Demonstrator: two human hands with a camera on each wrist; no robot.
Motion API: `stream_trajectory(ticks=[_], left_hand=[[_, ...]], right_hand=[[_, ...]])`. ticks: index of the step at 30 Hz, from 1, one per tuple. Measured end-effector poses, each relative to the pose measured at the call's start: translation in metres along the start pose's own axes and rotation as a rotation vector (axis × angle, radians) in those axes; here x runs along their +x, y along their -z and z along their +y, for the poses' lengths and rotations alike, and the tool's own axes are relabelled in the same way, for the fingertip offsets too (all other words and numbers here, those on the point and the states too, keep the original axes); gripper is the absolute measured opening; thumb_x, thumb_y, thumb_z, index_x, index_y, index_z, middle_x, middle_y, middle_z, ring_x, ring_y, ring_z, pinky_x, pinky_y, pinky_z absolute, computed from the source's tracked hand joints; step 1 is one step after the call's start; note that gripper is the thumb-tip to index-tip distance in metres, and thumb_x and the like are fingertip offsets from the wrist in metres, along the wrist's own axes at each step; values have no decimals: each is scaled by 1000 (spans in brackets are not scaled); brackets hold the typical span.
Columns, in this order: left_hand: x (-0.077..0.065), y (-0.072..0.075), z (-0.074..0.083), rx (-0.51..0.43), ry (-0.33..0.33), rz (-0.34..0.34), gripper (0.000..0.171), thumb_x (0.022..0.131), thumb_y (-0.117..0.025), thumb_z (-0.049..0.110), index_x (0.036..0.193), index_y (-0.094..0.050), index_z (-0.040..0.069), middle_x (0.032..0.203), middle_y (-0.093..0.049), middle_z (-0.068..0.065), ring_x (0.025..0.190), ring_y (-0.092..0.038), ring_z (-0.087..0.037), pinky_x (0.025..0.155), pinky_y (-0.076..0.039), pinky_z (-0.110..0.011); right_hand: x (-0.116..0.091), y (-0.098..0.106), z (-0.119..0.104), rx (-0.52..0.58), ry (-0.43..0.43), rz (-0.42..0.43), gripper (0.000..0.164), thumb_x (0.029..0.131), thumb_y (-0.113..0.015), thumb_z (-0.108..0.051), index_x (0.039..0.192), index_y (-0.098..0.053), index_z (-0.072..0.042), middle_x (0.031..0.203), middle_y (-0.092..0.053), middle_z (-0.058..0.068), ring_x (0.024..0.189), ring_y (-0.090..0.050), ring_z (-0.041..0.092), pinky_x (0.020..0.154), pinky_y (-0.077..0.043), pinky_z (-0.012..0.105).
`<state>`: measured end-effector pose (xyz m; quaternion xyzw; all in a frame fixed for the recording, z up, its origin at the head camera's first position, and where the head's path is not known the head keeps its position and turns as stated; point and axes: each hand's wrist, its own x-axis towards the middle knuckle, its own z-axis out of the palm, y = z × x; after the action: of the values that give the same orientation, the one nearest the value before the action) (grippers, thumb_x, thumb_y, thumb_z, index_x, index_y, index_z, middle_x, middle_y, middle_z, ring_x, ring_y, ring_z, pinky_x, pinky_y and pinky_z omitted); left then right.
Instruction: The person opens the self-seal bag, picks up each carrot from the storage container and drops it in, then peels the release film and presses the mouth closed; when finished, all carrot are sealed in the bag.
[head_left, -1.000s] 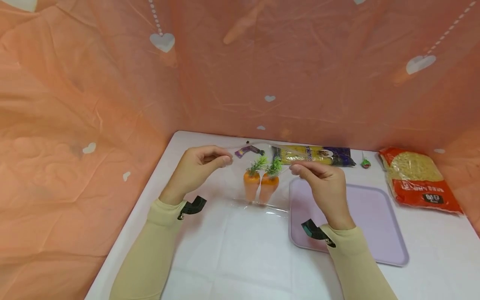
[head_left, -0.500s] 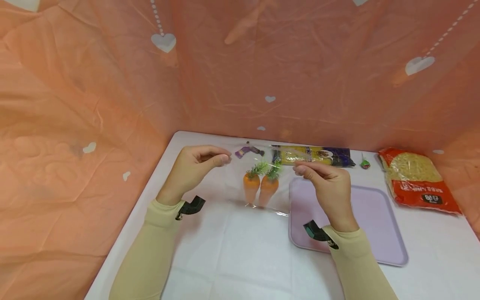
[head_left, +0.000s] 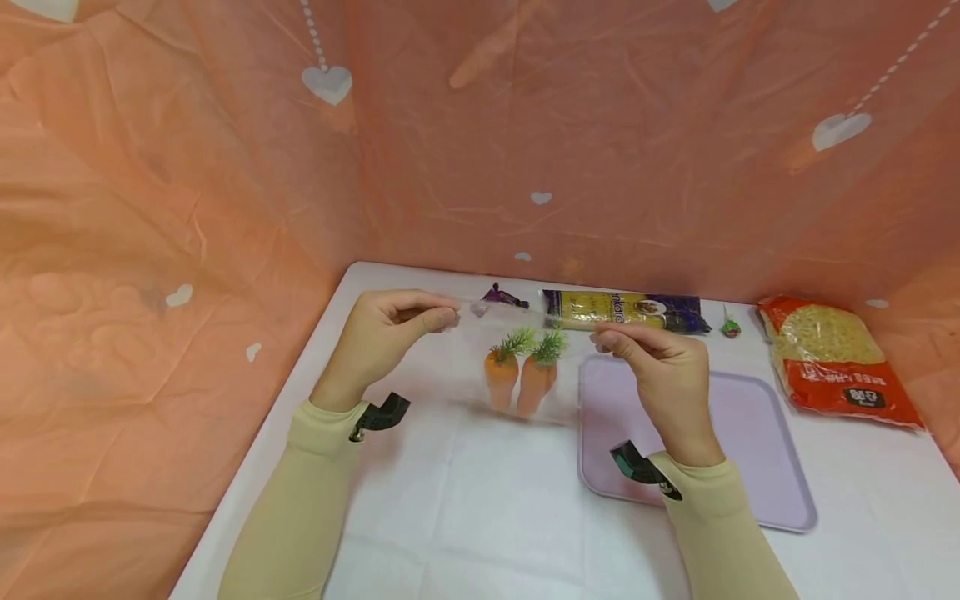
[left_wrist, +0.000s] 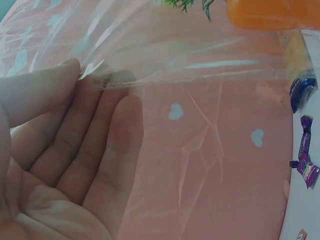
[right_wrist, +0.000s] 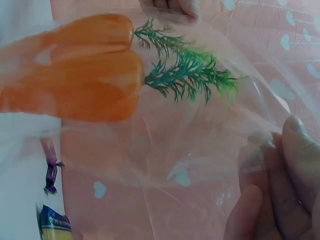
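Observation:
A clear plastic bag (head_left: 468, 367) is held up above the table with two orange carrots (head_left: 501, 379) inside, their green tops pointing to its upper edge. My left hand (head_left: 382, 337) pinches the bag's upper left corner between thumb and fingers. At the upper right corner, my right hand (head_left: 667, 379) pinches the film the same way. The left wrist view shows the film (left_wrist: 150, 65) drawn tight from the thumb, with part of one carrot (left_wrist: 275, 12) at the top. Both carrots (right_wrist: 75, 85) lie side by side in the right wrist view.
Behind the bag lie purple-wrapped candies (head_left: 498, 296) and a yellow and dark blue packet (head_left: 607, 310). A lollipop (head_left: 731, 325) and a red noodle packet (head_left: 840, 362) lie to the right. A lilac tray (head_left: 757, 450) sits under my right forearm. Orange sheeting (head_left: 450, 167) stands behind the table.
My right hand has shifted slightly to the right, away from the left. The bag's top edge, arched earlier, is stretched straighter, and its lower edge sits slightly higher.

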<state>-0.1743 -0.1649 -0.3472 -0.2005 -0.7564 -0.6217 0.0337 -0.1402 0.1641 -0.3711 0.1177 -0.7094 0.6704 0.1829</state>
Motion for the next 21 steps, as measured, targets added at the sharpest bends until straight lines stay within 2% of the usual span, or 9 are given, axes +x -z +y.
stream_trajectory(ticks=[3, 7, 15, 21], left_hand=[[0, 1, 2, -2, -7, 1, 23, 91, -77, 23, 108, -78, 7, 104, -79, -5, 94, -76, -25, 86, -61, -36], [1, 0, 3, 7, -32, 6, 21, 90, -77, 23, 107, -79, 11, 105, -78, -4, 92, -75, -23, 85, -61, -35], [0, -3, 3, -24, -77, 29, 22, 90, -77, 21, 109, -78, 9, 104, -78, -2, 91, -75, -23, 84, -61, -37], [2, -10, 1, -68, -129, 60, 18, 93, -74, 17, 109, -78, 10, 98, -78, -3, 86, -73, -24, 81, -62, -38]], right_hand=[[1, 0, -1, 2, -7, -6, 16, 89, -76, -6, 101, -78, 4, 96, -79, 7, 86, -75, 17, 77, -61, 26], [1, 0, 0, -10, -29, 4, 18, 89, -76, -8, 102, -78, 4, 95, -79, 5, 85, -75, 17, 77, -61, 27], [2, 1, 0, -28, -123, -21, 28, 90, -77, -17, 104, -75, 6, 90, -78, 4, 83, -73, 18, 77, -60, 28], [0, 1, -1, -76, -176, -34, 28, 91, -76, -26, 104, -76, 0, 92, -77, 3, 86, -72, 19, 77, -59, 25]])
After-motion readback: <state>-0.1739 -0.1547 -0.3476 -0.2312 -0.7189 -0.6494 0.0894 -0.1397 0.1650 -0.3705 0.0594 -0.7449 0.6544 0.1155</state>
